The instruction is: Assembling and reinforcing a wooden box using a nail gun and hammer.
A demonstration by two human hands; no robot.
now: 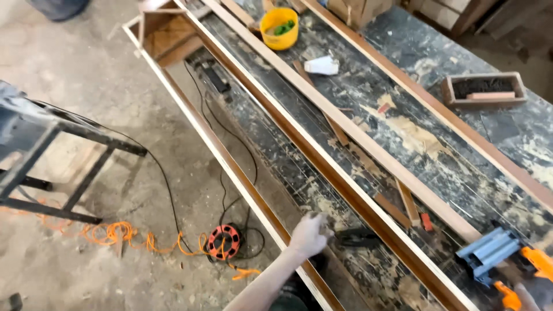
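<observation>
My left hand reaches down between the two long rails of a brown wooden frame, fingers curled around a small grey object that I cannot make out. A dark tool lies just right of it. At the bottom right, my right hand is mostly out of view and grips an orange nail gun with a blue-grey magazine, which rests on the near end of the frame's right rail.
The worn dark workbench carries long wooden strips, a yellow bowl with green pieces, a white object and a small wooden box. On the concrete floor lie an orange cable reel, black cables and a dark metal stand.
</observation>
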